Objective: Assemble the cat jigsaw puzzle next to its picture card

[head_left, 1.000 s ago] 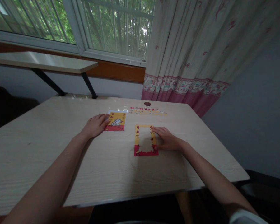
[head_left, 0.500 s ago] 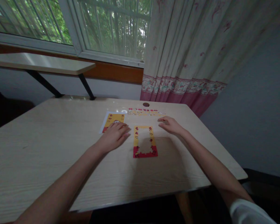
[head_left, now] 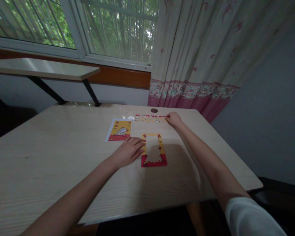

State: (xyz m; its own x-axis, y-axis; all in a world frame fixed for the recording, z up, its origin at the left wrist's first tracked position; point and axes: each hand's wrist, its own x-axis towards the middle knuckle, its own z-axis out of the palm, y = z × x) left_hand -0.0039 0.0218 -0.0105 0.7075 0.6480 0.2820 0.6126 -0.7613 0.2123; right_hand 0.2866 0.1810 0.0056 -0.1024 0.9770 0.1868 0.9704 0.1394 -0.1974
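A jigsaw puzzle border, yellow above and red below, lies flat on the table with its middle showing bare wood. My left hand is open, its fingers lying at the border's left edge. Farther back, loose puzzle pieces form rows, red ones behind yellow and white ones. At the right end of these rows, my right hand has thumb and fingertips pinched on a puzzle piece, largely hidden by the fingers. Left of the border is a picture sheet showing a white animal on yellow and red.
The wooden table has a round brown hole cover near its back edge. A raised shelf on black legs stands at the back left. Behind the table hang a long curtain and a window.
My right hand has moved back to the row ends and its fingers have closed. My left hand has slid right, off the picture sheet to the border's edge.
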